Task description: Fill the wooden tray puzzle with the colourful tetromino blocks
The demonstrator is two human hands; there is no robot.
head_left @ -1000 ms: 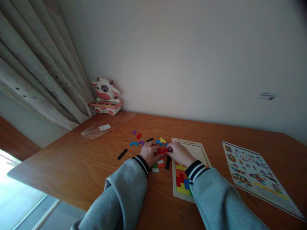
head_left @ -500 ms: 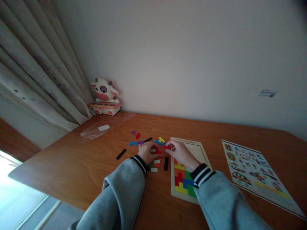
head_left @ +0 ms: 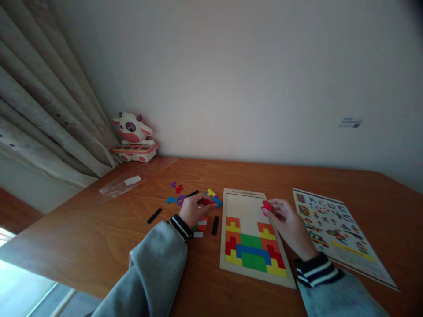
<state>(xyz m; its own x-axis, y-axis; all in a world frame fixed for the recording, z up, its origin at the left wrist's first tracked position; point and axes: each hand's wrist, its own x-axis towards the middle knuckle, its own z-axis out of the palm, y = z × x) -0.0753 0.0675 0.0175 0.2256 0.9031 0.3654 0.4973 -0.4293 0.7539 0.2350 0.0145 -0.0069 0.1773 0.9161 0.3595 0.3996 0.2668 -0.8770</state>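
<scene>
A wooden puzzle board (head_left: pixel 244 192) lies in front of me, its lower part filled with red, orange, yellow, green and blue pieces and its upper part bare. Over its right edge, my right hand (head_left: pixel 284 215) pinches a red piece (head_left: pixel 266 205) between thumb and fingers. To the left of the board, my left hand (head_left: pixel 194 208) is above the loose pieces, fingers closed round another red piece (head_left: pixel 208 202). Near it are a yellow piece (head_left: pixel 210 192), a blue piece (head_left: pixel 217 201) and a black bar (head_left: pixel 215 225). White and orange pieces lie partly under that hand.
A printed pattern sheet (head_left: pixel 343 237) lies right of the board. At the back left are a toy cow (head_left: pixel 134 136) with a keyboard and a clear plastic bag (head_left: pixel 115 187). Another black bar (head_left: pixel 154 215) lies left of my left hand. A curtain (head_left: pixel 42 97) hangs at the left.
My right hand has moved right with the red piece, from the loose pieces to the board's right edge, uncovering more of the board. My left hand stays by the pile. The view has shifted slightly.
</scene>
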